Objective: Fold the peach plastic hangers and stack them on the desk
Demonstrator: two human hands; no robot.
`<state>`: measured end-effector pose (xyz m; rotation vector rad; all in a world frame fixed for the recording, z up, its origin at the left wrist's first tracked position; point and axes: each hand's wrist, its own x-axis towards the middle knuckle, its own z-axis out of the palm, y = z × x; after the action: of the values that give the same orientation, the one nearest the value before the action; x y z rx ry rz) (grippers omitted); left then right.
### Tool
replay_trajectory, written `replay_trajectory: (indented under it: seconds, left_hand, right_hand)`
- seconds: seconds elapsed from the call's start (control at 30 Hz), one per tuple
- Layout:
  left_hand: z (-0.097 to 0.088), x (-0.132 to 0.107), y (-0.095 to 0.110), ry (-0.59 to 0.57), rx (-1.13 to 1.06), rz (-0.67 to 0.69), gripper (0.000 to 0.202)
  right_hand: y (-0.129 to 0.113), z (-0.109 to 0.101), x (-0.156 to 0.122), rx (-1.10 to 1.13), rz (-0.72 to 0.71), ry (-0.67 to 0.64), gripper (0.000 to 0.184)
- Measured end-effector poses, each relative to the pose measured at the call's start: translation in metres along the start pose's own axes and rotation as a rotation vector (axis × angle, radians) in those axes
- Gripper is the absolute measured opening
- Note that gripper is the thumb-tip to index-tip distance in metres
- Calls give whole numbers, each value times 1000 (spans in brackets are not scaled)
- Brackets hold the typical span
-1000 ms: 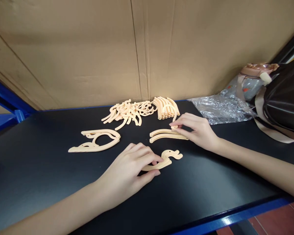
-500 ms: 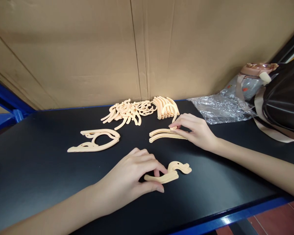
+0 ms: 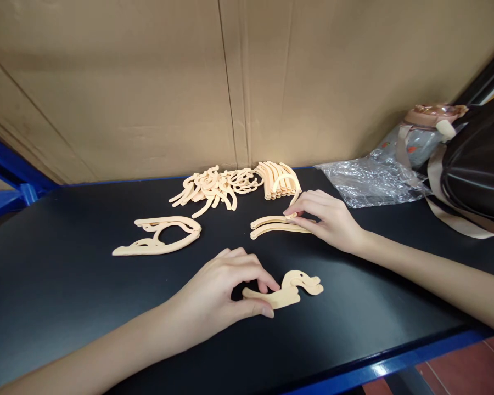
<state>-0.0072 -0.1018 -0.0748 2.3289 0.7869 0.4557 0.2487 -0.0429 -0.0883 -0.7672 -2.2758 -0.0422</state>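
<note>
My left hand point(image 3: 226, 285) has its thumb and fingertips around a stack of cream plastic hanger hook pieces point(image 3: 301, 277), lying on the black table near me. These are S-shaped, with a small hole in the curved end. Farther right, my right hand point(image 3: 325, 216) is pinching a thin, curved cream hanger piece point(image 3: 291, 215), partly hidden by the fingers. Two curved hanger arms point(image 3: 267, 227) lie side by side beneath that hand. To the left rests a folded hanger point(image 3: 160, 248) with its two arms joined at one end.
Toward the back is a loose pile of cream hanger parts point(image 3: 214, 186), beside a row of curved arms point(image 3: 274, 181). A clear plastic bag point(image 3: 370, 181), a bottle point(image 3: 428, 137) and a dark bag point(image 3: 481, 164) occupy the right. Cardboard point(image 3: 148, 82) stands behind the table point(image 3: 66, 285).
The hook pieces in my left hand have tipped slightly, showing more of their flat side, and the fingers shifted a little. My right hand is almost still.
</note>
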Motion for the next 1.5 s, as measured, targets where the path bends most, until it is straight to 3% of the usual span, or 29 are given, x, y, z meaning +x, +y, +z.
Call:
replay_trajectory:
  seconds: [0.2,0.4,0.6,0.8,1.03,1.23,1.37,1.5]
  left_hand:
    - [-1,-2,-1,60,57,21,15]
    - [-20,9,-4,223,536,32,20]
    - [-21,22,-14,158,741,-19,26]
    - [-22,18,-12,216,793,33,27]
    - [-26,10,-8,163,766,-176,17]
    - [-14,6,-8,224,754,-209,41]
    - [-19,5,-12,304,506,-219,38]
    - [-33,7,-10,463,179,-236,28]
  right_hand:
    - [0,0,0,-7,-2,4,5]
    - [0,1,-1,-9,-7,-4,7]
    - [-3,-2,0,-8,-15,-18,10]
    - [-4,-3,1,-3,-25,-26,10]
    - [-5,-2,1,-9,-32,-24,10]
    - [-4,-2,0,-20,-20,-39,12]
    - [-4,-1,0,-21,-12,-42,12]
    - [-4,-1,0,-27,-13,-43,10]
